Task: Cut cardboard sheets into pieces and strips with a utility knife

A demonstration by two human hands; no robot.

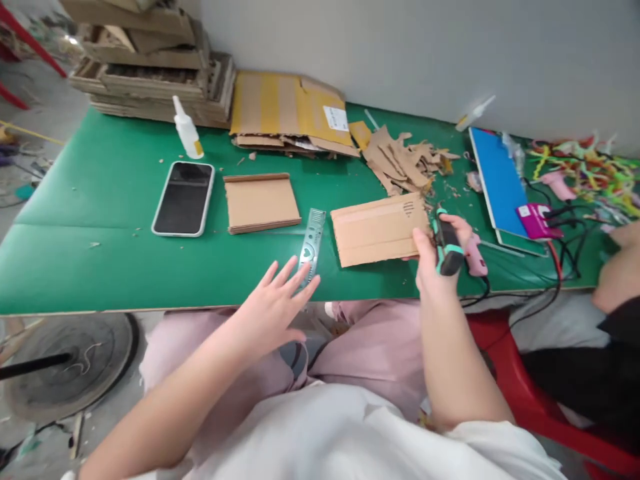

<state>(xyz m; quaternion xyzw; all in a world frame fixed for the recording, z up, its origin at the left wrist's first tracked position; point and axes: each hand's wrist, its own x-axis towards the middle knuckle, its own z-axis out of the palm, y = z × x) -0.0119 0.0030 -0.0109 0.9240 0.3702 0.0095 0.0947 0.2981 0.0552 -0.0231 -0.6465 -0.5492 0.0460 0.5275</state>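
My left hand (274,303) is open, its fingers spread just at the lower end of a clear plastic ruler (311,243); I cannot tell whether the fingertips touch it. In my right hand (434,257) is a black and teal utility knife (447,247); its blade is not visible. The same hand's thumb and fingers are at the right edge of a rectangular cardboard piece (377,230), seemingly gripping it. To the left of the ruler, a smaller cardboard piece (263,203) with folded edges lies flat on the green tabletop (125,273).
A phone (184,200) and a glue bottle (187,130) are at left. Behind are stacked cardboard (155,80), a yellow-taped cardboard bundle (290,107) and torn scraps (400,160). At right are a pink glue gun (476,257), cables, a blue board (500,177) and another person's arm (620,267).
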